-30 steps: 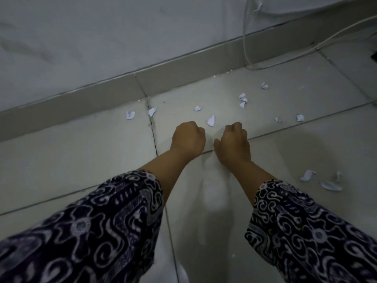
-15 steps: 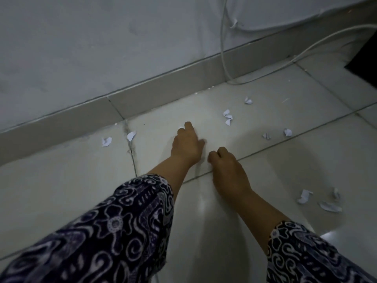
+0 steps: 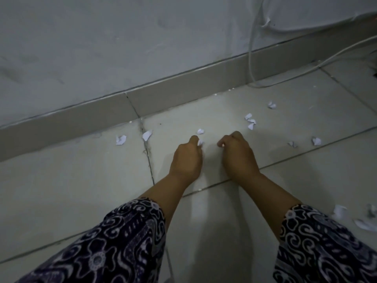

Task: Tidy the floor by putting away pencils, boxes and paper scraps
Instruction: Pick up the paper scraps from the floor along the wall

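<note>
Both hands are curled shut low over the floor (image 3: 204, 111). The left hand (image 3: 187, 158) pinches a white paper scrap (image 3: 200, 142) at its fingertips, and the right hand (image 3: 236, 154) looks closed on something small and white too. The next loose scrap (image 3: 200, 131) lies just ahead of the left fingers, toward the wall, so the left is nearer. The cluster (image 3: 250, 121) sits ahead-right, closer to the right hand.

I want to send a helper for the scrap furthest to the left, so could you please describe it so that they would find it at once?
Start at the grey skirting tile along the wall and follow it to the dark floor joint left of the left hand. Just left of that joint, beside the skirting, lies a crumpled white scrap. It alone lies left of the joint; the flatter scrap sits on it.
</note>
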